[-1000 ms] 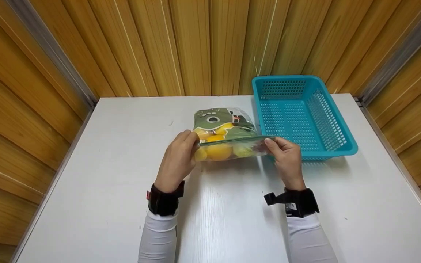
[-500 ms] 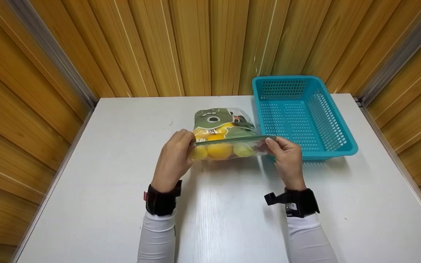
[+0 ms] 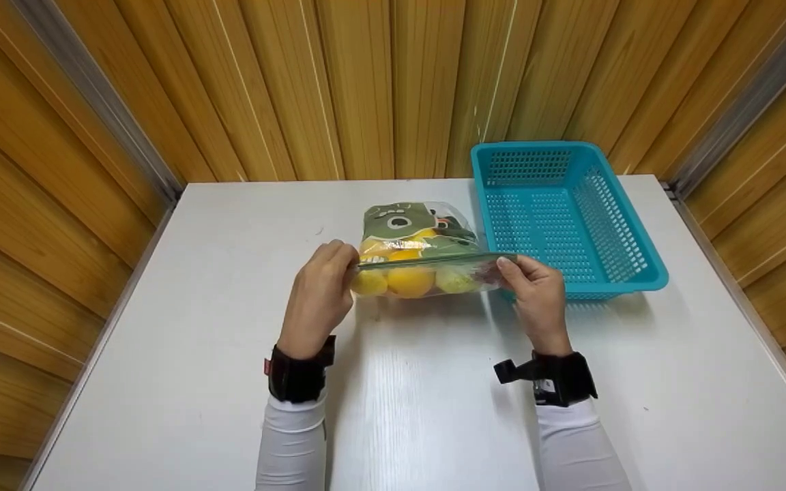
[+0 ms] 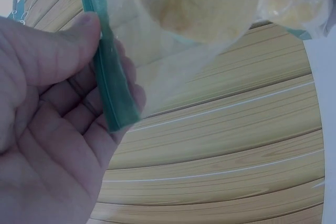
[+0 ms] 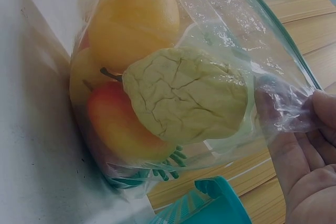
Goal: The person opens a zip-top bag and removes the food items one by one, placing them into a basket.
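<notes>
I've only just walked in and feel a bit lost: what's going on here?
A person's left hand and right hand each pinch one end of the mouth of a clear, printed bag; its green strip spans nearly straight between them. Fruit is inside. The bag is over the white table, left of a blue-green basket. Whether the strip is sealed, I can't tell.

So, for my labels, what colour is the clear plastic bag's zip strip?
The zip strip is dark green, showing best in the left wrist view.
</notes>
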Tool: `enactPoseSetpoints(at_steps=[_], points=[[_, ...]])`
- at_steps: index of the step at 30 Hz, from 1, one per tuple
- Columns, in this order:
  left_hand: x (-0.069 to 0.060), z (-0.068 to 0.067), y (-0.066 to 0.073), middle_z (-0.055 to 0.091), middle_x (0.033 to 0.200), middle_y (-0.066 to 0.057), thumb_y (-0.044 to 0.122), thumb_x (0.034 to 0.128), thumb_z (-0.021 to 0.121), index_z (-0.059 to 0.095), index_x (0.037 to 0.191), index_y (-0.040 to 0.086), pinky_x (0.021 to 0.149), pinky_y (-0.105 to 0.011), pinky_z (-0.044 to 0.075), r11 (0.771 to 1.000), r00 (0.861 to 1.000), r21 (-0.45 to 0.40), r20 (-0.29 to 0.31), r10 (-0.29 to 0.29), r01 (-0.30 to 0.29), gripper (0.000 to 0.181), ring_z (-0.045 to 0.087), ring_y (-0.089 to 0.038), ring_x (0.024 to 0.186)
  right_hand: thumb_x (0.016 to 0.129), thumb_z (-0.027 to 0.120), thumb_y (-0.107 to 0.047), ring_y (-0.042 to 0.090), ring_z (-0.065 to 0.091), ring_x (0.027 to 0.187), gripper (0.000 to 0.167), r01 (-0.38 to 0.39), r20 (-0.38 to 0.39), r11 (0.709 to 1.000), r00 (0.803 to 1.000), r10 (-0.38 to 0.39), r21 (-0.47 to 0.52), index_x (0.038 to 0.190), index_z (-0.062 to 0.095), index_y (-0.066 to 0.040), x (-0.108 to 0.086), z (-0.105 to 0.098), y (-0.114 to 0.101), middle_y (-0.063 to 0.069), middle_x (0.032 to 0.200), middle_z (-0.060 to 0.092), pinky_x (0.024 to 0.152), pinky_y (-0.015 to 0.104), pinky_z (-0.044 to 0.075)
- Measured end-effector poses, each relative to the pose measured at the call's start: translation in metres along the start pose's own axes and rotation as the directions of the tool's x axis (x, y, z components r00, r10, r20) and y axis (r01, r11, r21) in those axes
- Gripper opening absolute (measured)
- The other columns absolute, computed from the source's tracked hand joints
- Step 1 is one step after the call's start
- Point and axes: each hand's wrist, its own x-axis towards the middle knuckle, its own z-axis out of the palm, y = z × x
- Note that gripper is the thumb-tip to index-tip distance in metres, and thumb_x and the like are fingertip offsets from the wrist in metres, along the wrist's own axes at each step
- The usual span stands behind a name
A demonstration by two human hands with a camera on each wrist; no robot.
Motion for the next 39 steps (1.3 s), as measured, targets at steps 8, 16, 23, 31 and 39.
enactPoseSetpoints(at_steps=[8, 16, 23, 31, 39], points=[[0.000, -0.002, -0.002, 0.060, 0.089, -0.006, -0.017, 0.0850, 0.067, 0.064, 0.091, 0.004, 0.073, -0.036, 0.054, 1.000, 1.000, 0.003, -0.006, -0.015, 0.015, 0.023, 0.057, -0.023, 0.084, 0.098, 0.066, -0.002, 0.007, 0.070, 0.076, 0.017, -0.003, -0.008, 1.000, 1.000, 0.003, 0.017, 0.093, 0.073, 0.013, 0.000, 0.000, -0.002, -0.002, 0.079, 0.075, 0.068, 0.022, 0.058], [0.000, -0.005, -0.003, 0.059, 0.089, -0.005, -0.014, 0.0874, 0.069, 0.064, 0.092, 0.006, 0.073, -0.035, 0.053, 0.999, 0.999, 0.003, 0.002, -0.042, 0.042, 0.021, 0.056, -0.022, 0.084, 0.099, 0.065, 0.000, 0.010, 0.073, 0.076, 0.016, 0.004, -0.006, 0.998, 1.000, -0.004, 0.057, 0.101, 0.073, 0.013, 0.000, -0.001, -0.002, 0.000, 0.081, 0.077, 0.070, 0.023, 0.060], [0.000, -0.007, -0.004, 0.057, 0.086, -0.006, -0.012, 0.0885, 0.070, 0.062, 0.089, 0.005, 0.073, -0.034, 0.054, 0.999, 0.999, 0.014, -0.014, -0.032, 0.032, 0.019, 0.057, -0.023, 0.085, 0.101, 0.063, -0.002, 0.017, 0.076, 0.080, 0.020, 0.011, 0.056, 0.987, 0.998, -0.020, 0.158, 0.102, 0.071, 0.017, 0.000, -0.001, -0.002, 0.008, 0.084, 0.078, 0.075, 0.029, 0.061], [0.000, -0.009, -0.007, 0.056, 0.085, -0.005, -0.012, 0.0883, 0.070, 0.063, 0.089, 0.005, 0.073, -0.034, 0.052, 0.999, 0.999, 0.004, -0.028, -0.043, 0.044, 0.019, 0.056, -0.023, 0.083, 0.101, 0.064, -0.004, 0.020, 0.076, 0.081, 0.022, 0.023, 0.067, 0.983, 0.997, -0.035, 0.180, 0.103, 0.070, 0.017, -0.001, -0.001, -0.001, 0.011, 0.087, 0.078, 0.077, 0.032, 0.062], [-0.001, -0.012, -0.009, 0.057, 0.085, -0.006, -0.014, 0.0880, 0.070, 0.063, 0.088, 0.005, 0.072, -0.034, 0.053, 0.998, 0.997, 0.013, -0.033, -0.069, 0.069, 0.020, 0.056, -0.023, 0.083, 0.100, 0.064, -0.003, 0.018, 0.076, 0.080, 0.021, 0.021, 0.052, 0.985, 0.998, -0.030, 0.169, 0.104, 0.071, 0.016, 0.000, -0.002, 0.000, 0.009, 0.086, 0.078, 0.075, 0.030, 0.062]])
